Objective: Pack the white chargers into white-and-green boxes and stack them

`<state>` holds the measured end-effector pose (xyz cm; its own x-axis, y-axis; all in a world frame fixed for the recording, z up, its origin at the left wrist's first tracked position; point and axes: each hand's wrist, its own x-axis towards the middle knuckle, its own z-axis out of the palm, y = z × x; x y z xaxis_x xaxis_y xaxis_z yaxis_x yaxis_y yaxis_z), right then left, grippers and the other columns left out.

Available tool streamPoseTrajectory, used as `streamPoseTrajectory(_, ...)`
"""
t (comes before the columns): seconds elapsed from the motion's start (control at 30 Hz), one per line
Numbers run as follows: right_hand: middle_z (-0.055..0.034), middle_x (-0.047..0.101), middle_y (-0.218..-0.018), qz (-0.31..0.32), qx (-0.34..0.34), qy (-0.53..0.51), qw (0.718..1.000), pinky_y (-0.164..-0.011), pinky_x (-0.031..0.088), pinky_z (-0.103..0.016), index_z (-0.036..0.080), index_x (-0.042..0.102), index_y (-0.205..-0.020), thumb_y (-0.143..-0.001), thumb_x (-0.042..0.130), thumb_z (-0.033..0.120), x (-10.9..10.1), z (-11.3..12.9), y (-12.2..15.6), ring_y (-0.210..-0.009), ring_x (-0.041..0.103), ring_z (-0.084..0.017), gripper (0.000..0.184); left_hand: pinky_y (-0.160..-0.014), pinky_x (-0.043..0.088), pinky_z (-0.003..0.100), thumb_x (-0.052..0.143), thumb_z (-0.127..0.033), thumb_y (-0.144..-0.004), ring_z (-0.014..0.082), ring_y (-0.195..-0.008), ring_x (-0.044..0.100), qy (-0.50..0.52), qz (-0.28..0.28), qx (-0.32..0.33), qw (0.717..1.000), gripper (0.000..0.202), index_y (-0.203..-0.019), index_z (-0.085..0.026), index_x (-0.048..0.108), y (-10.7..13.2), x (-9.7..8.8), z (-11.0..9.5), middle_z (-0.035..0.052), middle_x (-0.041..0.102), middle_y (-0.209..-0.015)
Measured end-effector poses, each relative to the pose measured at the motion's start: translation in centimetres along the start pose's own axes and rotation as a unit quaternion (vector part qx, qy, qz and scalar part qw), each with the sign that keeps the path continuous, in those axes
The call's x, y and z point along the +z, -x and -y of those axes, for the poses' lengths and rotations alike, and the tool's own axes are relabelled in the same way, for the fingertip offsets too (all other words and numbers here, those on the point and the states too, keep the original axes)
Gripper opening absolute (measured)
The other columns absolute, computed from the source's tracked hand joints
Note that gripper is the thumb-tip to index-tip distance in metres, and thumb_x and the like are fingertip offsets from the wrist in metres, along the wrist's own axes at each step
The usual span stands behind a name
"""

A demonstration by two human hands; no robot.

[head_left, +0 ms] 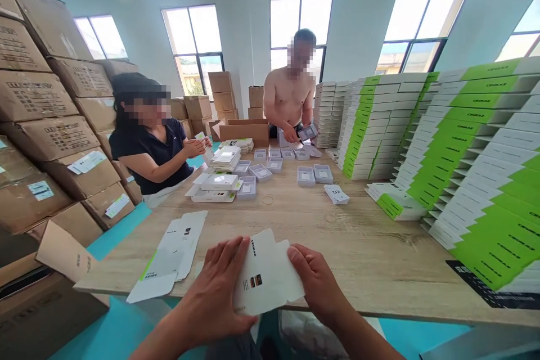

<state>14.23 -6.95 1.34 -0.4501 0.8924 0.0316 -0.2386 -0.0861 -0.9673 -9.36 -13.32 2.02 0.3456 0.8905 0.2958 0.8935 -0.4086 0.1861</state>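
A white printed box blank (270, 275), a flat piece of cardboard packaging, is between my hands over the table's front edge. My left hand (219, 287) grips its left side, thumb below and fingers along the back edge. On the right side, my right hand (314, 278) pinches the blank between thumb and curled fingers. To the left on the table lie flat white box blanks (172, 253) with green edging, partly overlapping. Past my hands is the bare wooden tabletop (287, 214).
Tall stacks of white and green boxes (442, 152) line the table's right side. White trays (306, 175) and piled packaging (215, 183) stand further back. One person (156, 140) handles packaging at the left; another (291, 95) holds a tray at the far end. Brown cartons (42, 95) rise at left.
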Motion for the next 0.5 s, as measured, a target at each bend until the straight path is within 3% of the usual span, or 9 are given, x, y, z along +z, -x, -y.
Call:
streamPoseTrajectory(0.13, 0.0007, 0.061, -0.073, 0.036, -0.016, 0.136, 0.990, -0.052, 0.033, -0.023, 0.018, 0.070, -0.086, -0.091, 0.060, 0.059, -1.6, 1.6, 1.2, -0.061, 0.045, -0.013, 0.043, -0.116, 0.030, 0.065, 0.079, -0.022, -0.058, 0.0451, -0.143, 0.031, -0.037, -0.021, 0.035, 0.998, 0.127, -0.162, -0.024, 0.005, -1.0, -1.1, -1.3, 0.0184, 0.038, -0.157)
streamPoseTrajectory(0.23, 0.0008, 0.058, -0.066, -0.003, -0.032, 0.202, 0.979, -0.051, 0.034, -0.024, 0.018, 0.069, -0.073, -0.088, 0.064, 0.059, -2.2, 2.2, 1.7, -0.060, 0.042, -0.013, 0.044, -0.117, 0.026, 0.067, 0.073, -0.015, -0.061, 0.0438, -0.144, 0.031, -0.036, -0.028, 0.062, 0.997, 0.116, -0.161, -0.023, 0.017, -1.6, -2.1, -1.6, 0.0172, 0.039, -0.159)
streamPoseTrajectory(0.3, -0.0012, 0.062, -0.069, -0.043, -0.025, 0.140, 0.989, -0.055, 0.042, -0.026, 0.019, 0.071, -0.081, -0.088, 0.060, 0.066, -2.0, 2.1, 2.0, -0.062, 0.049, -0.016, 0.050, -0.117, 0.027, 0.065, 0.069, -0.014, -0.069, 0.0414, -0.145, 0.034, 0.018, -0.029, 0.050, 0.998, 0.100, -0.159, -0.024, 0.027, -1.9, -2.8, -2.1, 0.0150, 0.042, -0.159)
streamPoseTrajectory(0.37, -0.0064, 0.071, -0.092, -0.071, -0.036, 0.028, 0.996, -0.067, 0.051, -0.032, 0.021, 0.071, -0.106, -0.090, 0.049, 0.074, -1.3, 1.4, 2.3, -0.078, 0.062, -0.021, 0.059, -0.111, 0.041, 0.056, 0.064, -0.021, -0.083, 0.0371, -0.135, 0.050, 0.158, -0.003, -0.018, 0.987, 0.072, -0.152, -0.026, 0.043, -2.2, -3.3, -3.0, 0.0123, 0.058, -0.147)
streamPoseTrajectory(0.4, -0.0086, 0.071, -0.106, -0.088, -0.057, -0.004, 0.994, -0.075, 0.053, -0.035, 0.023, 0.067, -0.116, -0.091, 0.046, 0.075, -0.8, 1.0, 2.5, -0.090, 0.064, -0.024, 0.062, -0.103, 0.049, 0.050, 0.061, -0.029, -0.090, 0.0353, -0.124, 0.060, 0.262, 0.021, -0.071, 0.962, 0.057, -0.146, -0.025, 0.052, -2.4, -3.4, -3.7, 0.0118, 0.068, -0.133)
streamPoseTrajectory(0.43, -0.0097, 0.070, -0.116, -0.108, -0.081, -0.005, 0.991, -0.080, 0.053, -0.037, 0.025, 0.064, -0.121, -0.091, 0.044, 0.075, -0.2, 0.5, 2.7, -0.098, 0.064, -0.025, 0.062, -0.092, 0.055, 0.046, 0.058, -0.039, -0.094, 0.0336, -0.109, 0.068, 0.376, 0.049, -0.127, 0.917, 0.047, -0.139, -0.024, 0.060, -2.6, -3.2, -4.4, 0.0115, 0.075, -0.117)
streamPoseTrajectory(0.5, -0.0098, 0.070, -0.111, -0.153, -0.114, 0.066, 0.979, -0.081, 0.051, -0.036, 0.025, 0.064, -0.111, -0.093, 0.047, 0.071, 0.7, -0.3, 3.2, -0.097, 0.064, -0.025, 0.053, -0.075, 0.059, 0.040, 0.061, -0.055, -0.091, 0.0302, -0.083, 0.073, 0.562, 0.080, -0.209, 0.796, 0.049, -0.124, -0.019, 0.069, -3.1, -2.3, -5.8, 0.0104, 0.078, -0.092)
